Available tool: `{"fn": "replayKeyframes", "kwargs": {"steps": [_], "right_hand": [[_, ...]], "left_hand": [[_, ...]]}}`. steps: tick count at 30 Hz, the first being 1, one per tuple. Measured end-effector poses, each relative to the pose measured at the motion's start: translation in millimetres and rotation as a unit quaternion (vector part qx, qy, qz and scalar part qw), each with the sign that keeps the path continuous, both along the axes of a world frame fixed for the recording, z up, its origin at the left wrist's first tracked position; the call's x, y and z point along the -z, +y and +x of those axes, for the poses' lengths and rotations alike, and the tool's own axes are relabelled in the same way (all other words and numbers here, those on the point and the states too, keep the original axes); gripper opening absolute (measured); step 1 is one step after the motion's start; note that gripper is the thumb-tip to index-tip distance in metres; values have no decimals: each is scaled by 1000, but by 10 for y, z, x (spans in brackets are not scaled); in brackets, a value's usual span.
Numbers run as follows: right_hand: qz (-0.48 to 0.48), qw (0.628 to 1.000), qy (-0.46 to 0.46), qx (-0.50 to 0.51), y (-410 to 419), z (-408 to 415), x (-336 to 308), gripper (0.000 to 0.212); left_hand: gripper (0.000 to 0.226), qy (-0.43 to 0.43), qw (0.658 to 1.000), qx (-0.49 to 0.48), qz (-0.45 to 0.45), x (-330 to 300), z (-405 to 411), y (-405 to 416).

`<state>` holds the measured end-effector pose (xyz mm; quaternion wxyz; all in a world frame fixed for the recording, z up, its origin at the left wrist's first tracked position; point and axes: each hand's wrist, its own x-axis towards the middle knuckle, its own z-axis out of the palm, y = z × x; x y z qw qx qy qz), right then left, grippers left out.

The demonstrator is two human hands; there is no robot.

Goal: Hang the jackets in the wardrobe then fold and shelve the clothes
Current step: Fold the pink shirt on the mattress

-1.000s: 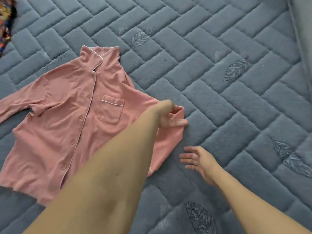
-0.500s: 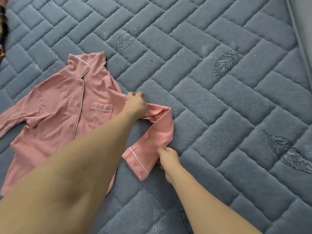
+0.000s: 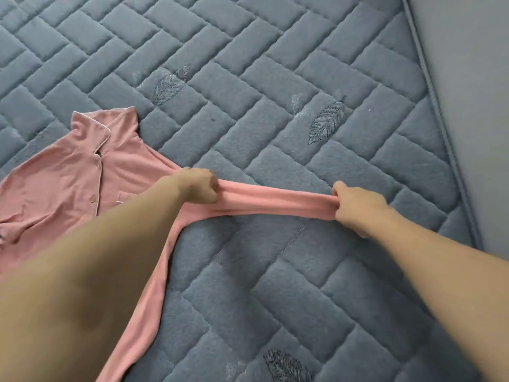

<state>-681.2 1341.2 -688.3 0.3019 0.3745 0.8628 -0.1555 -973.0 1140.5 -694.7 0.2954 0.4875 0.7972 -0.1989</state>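
Pink pyjama shirt (image 3: 63, 183) flat on the quilted bed (image 3: 275, 119), its sleeve (image 3: 275, 201) pulled taut between clenched left hand (image 3: 199, 187) and right hand (image 3: 355, 206); soft, light, limp, probably best gripped at cuff and shoulder seam.

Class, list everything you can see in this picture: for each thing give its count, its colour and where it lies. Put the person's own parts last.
pyjama shirt: one, pink with white piping, flat at left on the cover.
sleeve: one, pink, stretched between both hands.
quilted cover: one, grey-blue with stitched leaves, under everything.
wall: grey, right edge.
left hand: grips the sleeve near the shoulder.
right hand: grips the sleeve's far end.
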Motion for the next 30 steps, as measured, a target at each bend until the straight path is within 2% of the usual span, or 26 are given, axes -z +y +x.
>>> {"fn": "replayKeyframes", "kwargs": {"steps": [2, 4, 6, 8, 10, 12, 14, 16, 18, 20, 22, 24, 27, 29, 30], "right_hand": [[-3, 998, -61, 4, 72, -48, 7, 21], [-33, 994, -89, 63, 209, -90, 26, 21], [-47, 989, -89, 106, 406, -136, 45, 20], [-40, 988, -80, 125, 560, -168, 37, 23], [-42, 986, -64, 148, 668, -185, -23, 26], [-87, 978, -69, 179, 711, -230, -87, 31], [-144, 964, -106, 195, 716, -242, -113, 30], [-197, 929, -106, 294, 703, -194, -88, 28], [-216, 890, -64, 396, 700, -147, -1, 30], [-198, 872, -8, 448, 693, -160, 84, 33], [-158, 883, 25, 441, 732, -199, 167, 40], [-84, 901, 11, 426, 742, -222, 228, 44], [-3, 880, 34, 475, 726, -183, 280, 48], [16, 855, 80, 511, 678, -147, 307, 44], [22, 841, 103, 531, 664, -135, 347, 43]], "left_hand": [[5, 5, 999, -6, 41, 44, -45, -18], [11, -6, 992, -52, 117, 67, -105, -3], [19, 15, 987, -70, 142, 103, -171, 80], [14, 38, 991, -83, 98, 141, -199, 168], [16, 15, 994, -106, 19, 131, -214, 314], [26, 15, 997, -64, -49, 109, -235, 375], [33, 55, 997, 6, -60, 108, -266, 379], [35, 119, 988, 71, -75, 126, -289, 369], [41, 174, 973, 99, -115, 135, -263, 366], [46, 204, 953, 118, -190, 121, -222, 408], [49, 212, 931, 110, -276, 89, -185, 471], [54, 191, 926, 78, -316, 54, -177, 504], [48, 103, 958, -35, -266, -19, -246, 524], [29, 24, 979, -151, -134, -66, -361, 495], [20, 12, 981, -188, -48, -76, -421, 466]]}}
